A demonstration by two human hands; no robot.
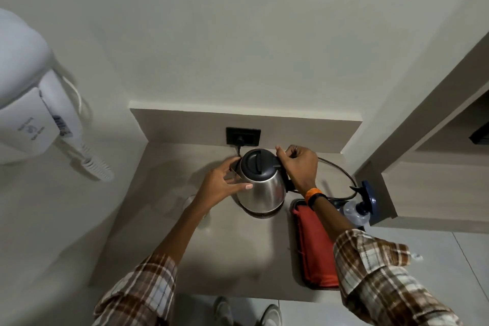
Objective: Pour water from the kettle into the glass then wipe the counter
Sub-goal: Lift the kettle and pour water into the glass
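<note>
A steel kettle (pixel 264 188) with a black lid stands on its base near the back of the grey counter (pixel 238 254). My right hand (pixel 299 167) is closed around the kettle's black handle on its right side. My left hand (pixel 225 182) rests flat against the kettle's left wall, fingers spread along the steel. A clear glass (pixel 191 204) stands left of the kettle, mostly hidden under my left forearm. A folded red cloth (pixel 317 246) lies in a black tray (pixel 295 222) to the right.
The kettle's black cord (pixel 341 169) loops behind my right hand from a wall socket (pixel 243 136). A spray bottle (pixel 360 209) with a blue trigger stands at the tray's far end. A white wall-mounted hair dryer (pixel 31 103) hangs at the left.
</note>
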